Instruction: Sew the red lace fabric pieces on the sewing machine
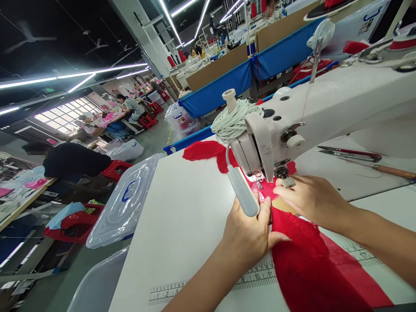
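Note:
A white sewing machine (338, 95) reaches in from the right, its presser foot (259, 184) down near red fabric (302, 260). The fabric has a lacy edge, hangs toward me over the table and also shows behind the machine head. My left hand (248, 227) lies on the cloth just left of the foot, fingers stretched and thumb spread. On the other side, my right hand (313, 199) has its fingers bent together at the fabric's edge beside the needle area; its fingertips are partly hidden by a knob. A small lamp (243, 190) covers part of my left fingers.
Pale green cord (235, 119) is wound on the machine head. Thread snips (351, 154) and a wooden-handled tool (390, 169) lie at right. A printed ruler (256, 277) crosses the white table (175, 216). Lidded plastic boxes (126, 199) stand left; people sit beyond.

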`<state>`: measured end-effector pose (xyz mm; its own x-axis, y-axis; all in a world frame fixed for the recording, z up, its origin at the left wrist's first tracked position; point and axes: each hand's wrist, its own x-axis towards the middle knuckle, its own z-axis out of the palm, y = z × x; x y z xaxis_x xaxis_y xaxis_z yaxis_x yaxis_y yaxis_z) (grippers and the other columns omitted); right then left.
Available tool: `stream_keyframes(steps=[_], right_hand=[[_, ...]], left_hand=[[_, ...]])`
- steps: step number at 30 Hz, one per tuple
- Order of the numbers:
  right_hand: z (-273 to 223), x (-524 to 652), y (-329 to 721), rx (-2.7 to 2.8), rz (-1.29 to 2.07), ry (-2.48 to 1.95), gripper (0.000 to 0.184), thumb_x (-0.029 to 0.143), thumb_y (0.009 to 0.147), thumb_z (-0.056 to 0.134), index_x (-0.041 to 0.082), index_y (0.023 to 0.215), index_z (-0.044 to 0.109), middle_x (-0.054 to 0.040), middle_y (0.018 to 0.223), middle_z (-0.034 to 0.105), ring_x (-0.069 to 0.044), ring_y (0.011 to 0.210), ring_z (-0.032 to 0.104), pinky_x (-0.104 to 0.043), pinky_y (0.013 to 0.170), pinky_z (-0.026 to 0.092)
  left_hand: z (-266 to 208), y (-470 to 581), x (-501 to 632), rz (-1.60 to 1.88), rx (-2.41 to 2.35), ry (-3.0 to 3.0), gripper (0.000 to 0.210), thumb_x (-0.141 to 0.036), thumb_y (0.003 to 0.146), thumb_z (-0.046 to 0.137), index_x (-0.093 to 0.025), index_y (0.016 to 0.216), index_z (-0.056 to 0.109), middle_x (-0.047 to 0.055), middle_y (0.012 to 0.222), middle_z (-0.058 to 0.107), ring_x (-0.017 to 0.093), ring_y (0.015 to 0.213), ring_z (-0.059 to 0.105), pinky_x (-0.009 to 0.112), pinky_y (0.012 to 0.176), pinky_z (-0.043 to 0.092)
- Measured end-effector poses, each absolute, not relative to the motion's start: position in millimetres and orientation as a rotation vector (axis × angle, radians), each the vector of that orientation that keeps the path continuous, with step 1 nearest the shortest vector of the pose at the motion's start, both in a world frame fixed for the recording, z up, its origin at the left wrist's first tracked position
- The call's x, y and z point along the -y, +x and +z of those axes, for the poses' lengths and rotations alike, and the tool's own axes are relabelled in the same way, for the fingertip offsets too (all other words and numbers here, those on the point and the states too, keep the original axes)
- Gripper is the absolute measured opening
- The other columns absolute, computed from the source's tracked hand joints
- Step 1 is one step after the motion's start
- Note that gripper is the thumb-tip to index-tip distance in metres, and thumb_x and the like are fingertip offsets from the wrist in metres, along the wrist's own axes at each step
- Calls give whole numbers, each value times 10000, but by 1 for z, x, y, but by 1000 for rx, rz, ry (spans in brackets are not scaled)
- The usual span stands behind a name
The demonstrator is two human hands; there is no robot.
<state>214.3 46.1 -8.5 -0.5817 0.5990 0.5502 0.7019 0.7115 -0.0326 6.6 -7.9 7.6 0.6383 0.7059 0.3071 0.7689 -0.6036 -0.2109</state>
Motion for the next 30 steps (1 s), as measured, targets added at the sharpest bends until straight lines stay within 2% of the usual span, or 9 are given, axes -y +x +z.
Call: stream_keyframes(steps=[9, 17, 19, 22, 26, 28, 30], right_hand=[[-14, -49, 216, 2403, -248, -1065, 223, 50, 822, 428, 195, 706, 551, -13, 696, 543, -131, 561, 418, -266, 479, 175], [-8, -51, 213, 2376, -277, -1101, 288, 210, 914, 426, 208, 650, 539, 16, 593, 406, -126, 486, 309, -269, 450, 149], [-9, -49, 212, 2335, -284, -1117, 267, 201, 916, 444, 210, 686, 577, 7, 627, 474, -132, 515, 367, -269, 458, 181], [-9, -48, 212, 2309, -301, -1017, 238, 102, 905, 458, 197, 804, 652, -39, 754, 620, -164, 646, 495, -284, 525, 281], [-6, -46, 213, 2360, -146, -782, 290, 42, 881, 429, 172, 885, 689, -69, 808, 694, -200, 751, 560, -319, 657, 376], [-7, -46, 213, 2385, -56, -725, 316, 45, 872, 415, 172, 927, 700, -76, 872, 722, -197, 784, 592, -323, 680, 389], [-9, -45, 213, 2380, -43, -729, 333, 45, 862, 410, 175, 938, 707, -76, 923, 738, -193, 790, 610, -324, 677, 390]], left_hand=[[0, 3, 6, -221, 1227, -2528, 819, -724, 932, 246, -108, 1351, 585, 251, 1293, 609, 368, 1182, 604, 505, 910, 537], [-2, 3, 6, -178, 1234, -2467, 795, -731, 919, 322, -139, 1400, 545, 221, 1305, 615, 382, 1184, 595, 586, 967, 487], [-2, 4, 5, -243, 1258, -2476, 802, -741, 918, 298, -143, 1380, 565, 208, 1323, 606, 375, 1202, 581, 596, 1006, 460], [0, 5, 4, -383, 1264, -2509, 845, -756, 919, 242, -114, 1343, 591, 206, 1318, 606, 366, 1234, 553, 559, 1013, 473], [0, 7, 4, -394, 1275, -2600, 918, -776, 912, 231, -42, 1377, 530, 230, 1280, 616, 325, 1105, 633, 434, 830, 585], [-1, 8, 6, -354, 1296, -2628, 906, -756, 929, 230, -26, 1388, 508, 236, 1239, 635, 308, 1027, 665, 396, 729, 601], [0, 8, 8, -343, 1301, -2637, 886, -738, 942, 237, -16, 1368, 523, 239, 1221, 641, 310, 1016, 667, 382, 695, 600]])
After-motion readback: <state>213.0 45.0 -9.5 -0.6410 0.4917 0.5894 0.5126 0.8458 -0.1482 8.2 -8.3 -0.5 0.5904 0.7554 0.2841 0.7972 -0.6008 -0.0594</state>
